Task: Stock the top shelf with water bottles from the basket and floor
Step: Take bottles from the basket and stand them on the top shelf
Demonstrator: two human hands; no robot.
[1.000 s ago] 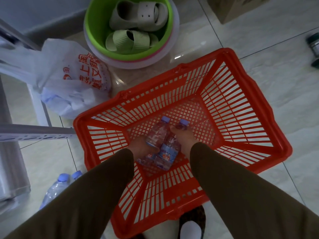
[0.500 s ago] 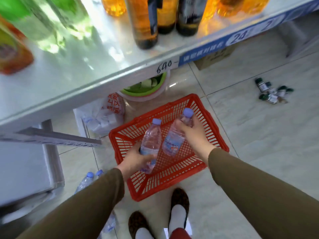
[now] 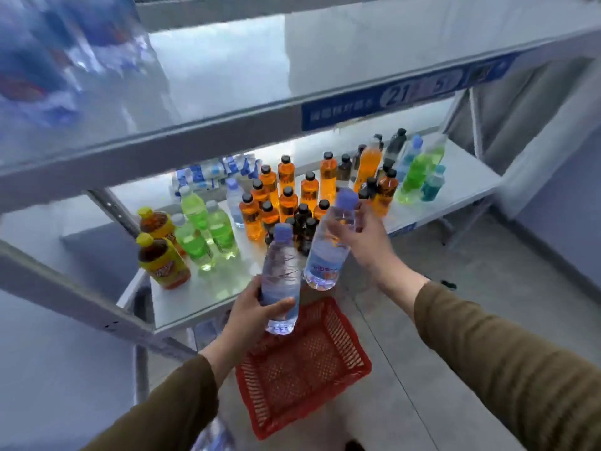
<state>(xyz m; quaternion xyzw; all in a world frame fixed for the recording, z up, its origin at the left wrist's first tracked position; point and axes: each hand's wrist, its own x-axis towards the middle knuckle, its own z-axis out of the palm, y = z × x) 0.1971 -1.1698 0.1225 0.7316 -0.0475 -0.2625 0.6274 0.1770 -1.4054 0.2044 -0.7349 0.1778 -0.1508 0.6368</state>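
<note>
My left hand [image 3: 252,315] grips a clear water bottle [image 3: 280,271] with a blue cap, held upright above the red basket [image 3: 302,369]. My right hand [image 3: 361,236] grips a second water bottle [image 3: 328,252] by its upper body, tilted slightly. Both bottles hang in front of the lower shelf. The basket stands on the floor below and looks empty. The upper shelf [image 3: 227,79] spans the view above, and blurred water bottles [image 3: 48,50] stand at its left end.
The lower shelf [image 3: 461,177] carries several orange, green, dark and yellow drink bottles [image 3: 286,203]. A blue price strip [image 3: 390,96] runs along the upper shelf's front edge. More water bottles [image 3: 214,434] lie on the floor by my left sleeve.
Both hands have lifted the two water bottles out of the basket to shelf height. My view has swung up from the floor to the shelves.
</note>
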